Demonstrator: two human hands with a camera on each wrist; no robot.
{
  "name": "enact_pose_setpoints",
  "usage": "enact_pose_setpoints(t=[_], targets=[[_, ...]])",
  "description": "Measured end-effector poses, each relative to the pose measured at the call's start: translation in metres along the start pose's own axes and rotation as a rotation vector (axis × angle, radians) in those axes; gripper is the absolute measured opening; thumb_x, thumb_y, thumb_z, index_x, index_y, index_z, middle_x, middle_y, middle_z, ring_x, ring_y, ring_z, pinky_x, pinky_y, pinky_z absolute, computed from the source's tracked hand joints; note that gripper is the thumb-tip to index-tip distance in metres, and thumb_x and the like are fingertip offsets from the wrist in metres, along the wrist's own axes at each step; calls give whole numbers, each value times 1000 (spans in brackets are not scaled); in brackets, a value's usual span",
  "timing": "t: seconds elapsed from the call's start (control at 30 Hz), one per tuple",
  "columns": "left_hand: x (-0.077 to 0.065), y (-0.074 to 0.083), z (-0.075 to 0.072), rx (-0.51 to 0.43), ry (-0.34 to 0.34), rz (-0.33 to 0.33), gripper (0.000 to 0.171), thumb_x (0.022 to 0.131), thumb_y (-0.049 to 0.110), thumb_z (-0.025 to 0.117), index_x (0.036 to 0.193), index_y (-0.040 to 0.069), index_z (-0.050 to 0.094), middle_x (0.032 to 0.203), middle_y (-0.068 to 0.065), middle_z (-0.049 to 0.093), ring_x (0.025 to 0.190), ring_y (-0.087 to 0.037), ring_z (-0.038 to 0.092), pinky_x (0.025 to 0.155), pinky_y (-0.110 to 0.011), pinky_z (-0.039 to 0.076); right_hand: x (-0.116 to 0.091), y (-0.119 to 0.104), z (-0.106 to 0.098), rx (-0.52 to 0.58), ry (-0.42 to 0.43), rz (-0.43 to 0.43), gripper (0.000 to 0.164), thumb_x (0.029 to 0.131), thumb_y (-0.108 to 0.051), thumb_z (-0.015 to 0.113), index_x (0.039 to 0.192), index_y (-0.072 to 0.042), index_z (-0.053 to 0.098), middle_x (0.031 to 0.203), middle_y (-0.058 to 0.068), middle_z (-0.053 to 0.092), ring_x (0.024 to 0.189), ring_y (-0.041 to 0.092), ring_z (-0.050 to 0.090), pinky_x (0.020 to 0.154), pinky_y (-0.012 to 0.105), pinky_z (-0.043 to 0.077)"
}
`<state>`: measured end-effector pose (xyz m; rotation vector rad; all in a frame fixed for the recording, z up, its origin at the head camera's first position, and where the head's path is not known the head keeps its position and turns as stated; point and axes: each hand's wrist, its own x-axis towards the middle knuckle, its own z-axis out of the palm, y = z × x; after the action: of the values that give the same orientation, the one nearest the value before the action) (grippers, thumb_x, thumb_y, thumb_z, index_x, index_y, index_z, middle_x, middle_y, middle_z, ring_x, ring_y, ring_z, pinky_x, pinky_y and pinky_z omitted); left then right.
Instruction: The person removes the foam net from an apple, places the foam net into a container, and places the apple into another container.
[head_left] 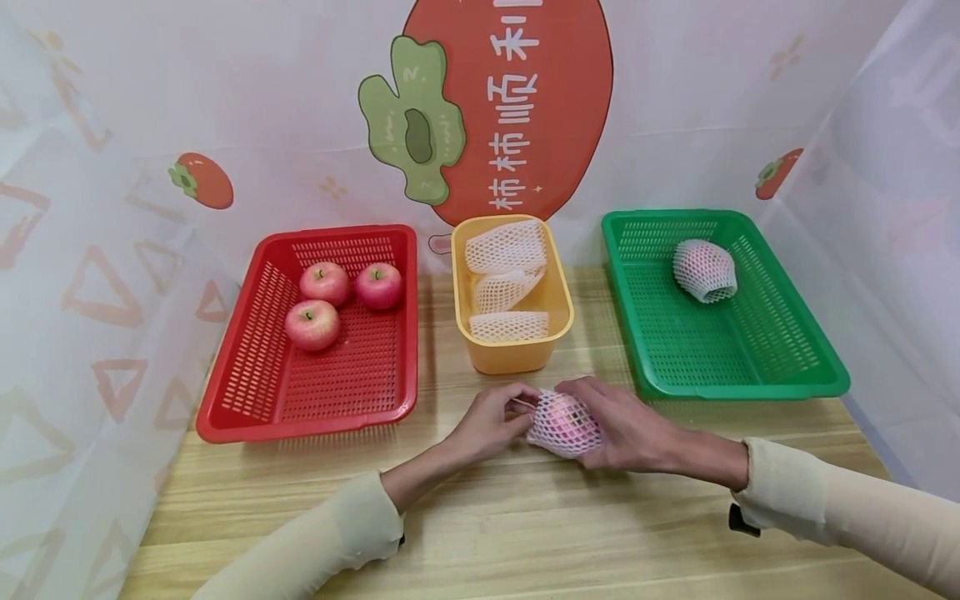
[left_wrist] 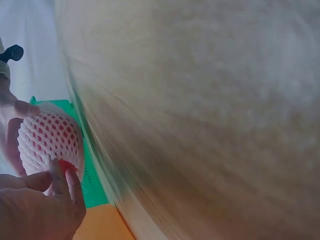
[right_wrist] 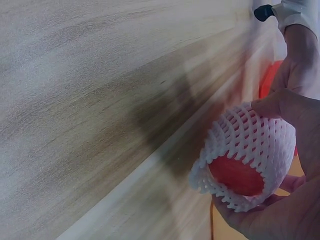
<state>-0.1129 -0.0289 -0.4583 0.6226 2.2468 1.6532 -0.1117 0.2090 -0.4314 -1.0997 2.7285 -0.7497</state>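
Observation:
An apple in a white foam net sleeve is held above the wooden table, in front of the yellow bin. My right hand grips the netted apple from the right side, its fingers curled round it. From the left, my left hand pinches the edge of the foam net with thumb and fingers. In the left wrist view red apple skin shows at the net's opening beside the left fingertips. The right wrist view shows a wide patch of bare apple through the other opening of the net.
At left, a red basket holds 3 bare apples. A yellow bin in the middle contains several foam nets. The green basket at right has one netted apple. A printed cloth hangs behind.

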Motion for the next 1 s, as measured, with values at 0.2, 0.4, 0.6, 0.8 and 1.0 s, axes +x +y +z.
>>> enact_pose_setpoints(t=[0.2, 0.4, 0.6, 0.8, 1.0], targets=[[2, -11, 0, 6, -47, -23, 43, 79, -11, 68, 121, -3, 61, 117, -18, 65, 104, -29, 67, 88, -40, 55, 1, 0, 2, 10, 5, -12, 90, 56, -24, 85, 136, -11, 46, 123, 2, 57, 106, 14, 59, 86, 36, 54], [2, -8, 0, -17, -90, -68, 56, 74, -11, 73, 127, -5, 56, 123, -21, 62, 110, -32, 64, 91, -40, 54, 2, -2, 7, -1, 29, -38, 92, 56, -26, 87, 136, -10, 45, 123, 4, 59, 105, 17, 61, 84, 35, 55], [0, -4, 1, 50, -100, -81, 61, 71, -9, 74, 128, -2, 55, 124, -18, 62, 111, -29, 65, 90, -35, 54, 4, -5, 9, -13, 56, -51, 91, 56, -28, 88, 135, -10, 46, 120, 3, 60, 101, 16, 62, 79, 33, 55], [0, -3, 0, 132, -111, -74, 65, 66, -8, 77, 126, 3, 55, 116, -10, 65, 106, -23, 65, 89, -33, 55, 5, -7, 12, 16, 88, -74, 89, 58, -28, 90, 135, -9, 48, 121, 5, 61, 103, 18, 63, 81, 34, 56], [-2, 0, -2, 282, -114, -24, 72, 62, -1, 82, 128, 9, 54, 109, -2, 64, 98, -13, 60, 86, -28, 51, 7, -10, 15, 38, 93, -66, 88, 62, -33, 90, 135, -7, 48, 122, 6, 61, 105, 19, 62, 83, 36, 56]])
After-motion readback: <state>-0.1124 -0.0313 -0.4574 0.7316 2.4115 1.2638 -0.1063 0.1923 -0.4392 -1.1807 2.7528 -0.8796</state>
